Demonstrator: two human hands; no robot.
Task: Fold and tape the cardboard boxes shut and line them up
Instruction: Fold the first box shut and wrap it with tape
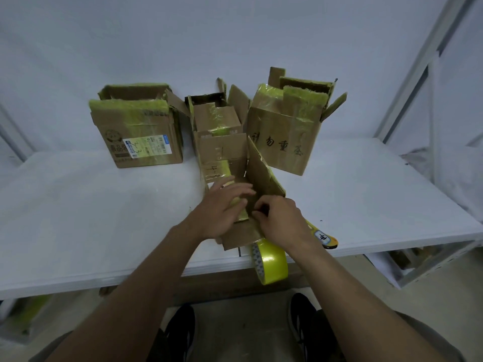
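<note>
Surface: we see white board [78, 205] carrying every box.
Left box [138, 126]: brown, flaps open, edges crusted with yellow tape, white label on the front; it stands back left.
Left hand [222, 207]: fingers spread flat on the near box's taped flap.
Near box [224, 155]: brown, pen-marked, streaked with yellow tape; middle front, right flap upright.
Right hand [282, 220]: pinching that box's cardboard edge.
Tape roll [271, 259]: yellow, overhanging the front edge.
Right box [285, 131]: open, black handwriting; it stands back right.
</note>
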